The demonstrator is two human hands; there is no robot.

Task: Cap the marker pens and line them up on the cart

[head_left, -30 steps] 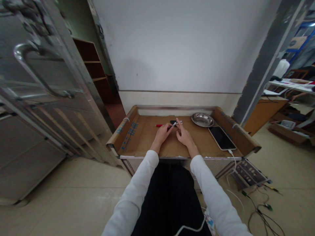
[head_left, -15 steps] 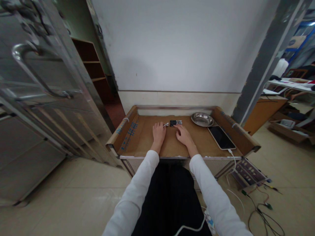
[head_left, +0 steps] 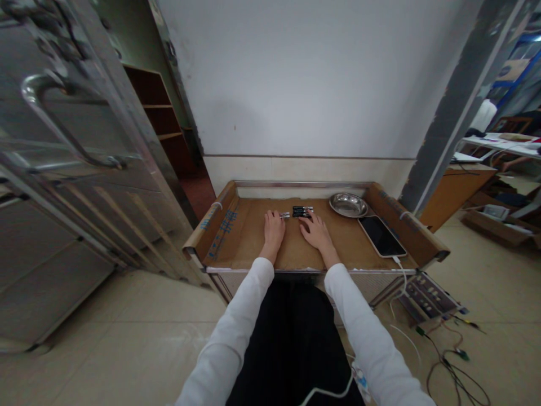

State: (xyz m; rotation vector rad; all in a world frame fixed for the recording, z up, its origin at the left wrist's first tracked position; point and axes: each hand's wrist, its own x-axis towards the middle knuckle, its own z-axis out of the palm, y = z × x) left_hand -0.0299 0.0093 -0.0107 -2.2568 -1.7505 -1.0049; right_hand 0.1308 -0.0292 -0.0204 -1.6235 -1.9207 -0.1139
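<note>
Several small black cylinders with silvery ends, which look like batteries (head_left: 301, 211), lie side by side in a compact group on the brown board (head_left: 249, 242). My right hand (head_left: 316, 232) is at their near right side, fingers spread, its index finger and thumb touching the edges of the group. Just left of the group, a silvery battery (head_left: 285, 215) sticks out from the fingertips of my left hand (head_left: 274, 230). Those fingers are bent close together over its left end and hide it. A narrow gap separates this battery from the black group.
A round metal dish (head_left: 348, 205) stands at the back right of the board. In front of it lies a phone (head_left: 382, 236) with a white cable (head_left: 400, 268) plugged in. Raised side walls (head_left: 213, 223) flank the board. Loose wires (head_left: 448, 361) lie on the floor at right.
The silvery battery by my left hand has gone from tilted to nearly level. My right hand's fingers have spread wider around the black group.
</note>
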